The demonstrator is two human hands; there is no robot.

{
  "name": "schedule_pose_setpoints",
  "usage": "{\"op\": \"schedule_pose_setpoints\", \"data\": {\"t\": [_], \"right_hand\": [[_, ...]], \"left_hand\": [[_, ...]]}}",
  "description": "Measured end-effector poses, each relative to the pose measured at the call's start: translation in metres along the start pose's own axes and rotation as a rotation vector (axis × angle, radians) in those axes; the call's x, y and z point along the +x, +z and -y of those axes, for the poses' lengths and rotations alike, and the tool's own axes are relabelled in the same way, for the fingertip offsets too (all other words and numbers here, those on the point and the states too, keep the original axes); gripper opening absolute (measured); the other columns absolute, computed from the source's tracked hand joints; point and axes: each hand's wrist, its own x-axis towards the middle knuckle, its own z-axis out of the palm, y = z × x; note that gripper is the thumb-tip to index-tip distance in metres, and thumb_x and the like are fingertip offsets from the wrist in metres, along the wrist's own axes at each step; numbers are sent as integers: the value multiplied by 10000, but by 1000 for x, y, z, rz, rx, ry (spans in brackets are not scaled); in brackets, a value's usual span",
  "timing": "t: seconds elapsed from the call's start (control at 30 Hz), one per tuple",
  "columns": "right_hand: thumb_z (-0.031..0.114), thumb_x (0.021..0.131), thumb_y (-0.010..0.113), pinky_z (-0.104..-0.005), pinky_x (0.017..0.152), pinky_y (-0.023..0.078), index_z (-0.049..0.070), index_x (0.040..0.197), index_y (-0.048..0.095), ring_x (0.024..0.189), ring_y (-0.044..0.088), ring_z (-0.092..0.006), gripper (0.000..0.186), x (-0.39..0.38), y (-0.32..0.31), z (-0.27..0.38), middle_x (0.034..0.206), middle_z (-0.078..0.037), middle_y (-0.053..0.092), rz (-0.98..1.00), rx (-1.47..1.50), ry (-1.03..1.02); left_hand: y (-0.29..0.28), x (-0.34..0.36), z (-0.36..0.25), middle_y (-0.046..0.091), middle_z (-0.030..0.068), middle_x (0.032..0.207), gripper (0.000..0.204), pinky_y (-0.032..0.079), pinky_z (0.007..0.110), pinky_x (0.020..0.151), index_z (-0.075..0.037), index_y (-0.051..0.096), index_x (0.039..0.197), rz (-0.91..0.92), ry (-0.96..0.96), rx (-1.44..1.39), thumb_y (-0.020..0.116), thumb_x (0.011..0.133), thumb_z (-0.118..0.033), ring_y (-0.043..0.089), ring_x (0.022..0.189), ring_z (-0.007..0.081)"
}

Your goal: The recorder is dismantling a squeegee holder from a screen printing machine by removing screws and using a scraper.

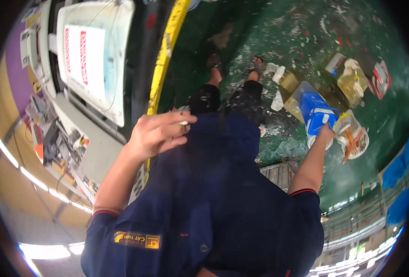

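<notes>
My left hand (160, 131) is raised in front of my dark blue shirt, beside the yellow edge. Its fingers are bent together around something small, whitish and grey, too little to name. Down on my right, my right hand (325, 134) grips the lower end of a blue plastic container (316, 111) with white markings. My fingertips are partly hidden there. Close by that hand stands an open whitish tub (363, 141) with brownish sticks or brushes in it.
A yellow rail (164, 69) runs along my left, beside a white panel (119, 60) and a cluttered bench (52, 131). Yellowish tins (353, 87), a red-and-white packet (380, 79) and a grey crate (278, 174) sit on the paint-spattered green floor (301, 41).
</notes>
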Motion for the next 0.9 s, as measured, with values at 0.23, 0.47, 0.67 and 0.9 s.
{"op": "schedule_pose_setpoints", "data": {"t": [0.23, 0.47, 0.67, 0.9], "right_hand": [[155, 947, 638, -384, 922, 539, -17, 1199, 652, 1004, 700, -298, 306, -149, 12, 144, 1107, -193, 714, 397, 693, -627], [317, 977, 730, -330, 794, 556, 4, 1073, 690, 890, 717, -186, 330, -477, 62, 309, 947, -104, 752, 1150, 646, -901], [476, 974, 695, -390, 865, 537, 1, 1028, 681, 903, 710, -299, 478, -618, 109, 350, 946, -157, 739, 981, 329, -941], [438, 983, 662, -458, 804, 530, 31, 929, 679, 891, 720, -371, 411, -623, 96, 344, 895, -194, 726, 949, 336, -925]], "left_hand": [[-35, -38, 5, 729, 250, 1158, 247, 619, 418, 860, -58, 536, 987, -246, -107, -241, 771, 929, -107, 749, 1038, 349], [-125, -116, 22, 643, 413, 1153, 271, 630, 591, 801, -123, 338, 1130, -635, 3, -392, 542, 1090, -297, 718, 1011, 498], [-191, -195, 29, 645, 379, 1184, 308, 630, 671, 794, -154, 412, 1226, -880, 111, -562, 567, 1066, -366, 721, 954, 535], [-236, -224, 48, 672, 296, 1183, 315, 665, 594, 740, -65, 415, 1204, -1071, -110, -641, 447, 1118, -367, 743, 862, 488]]}}
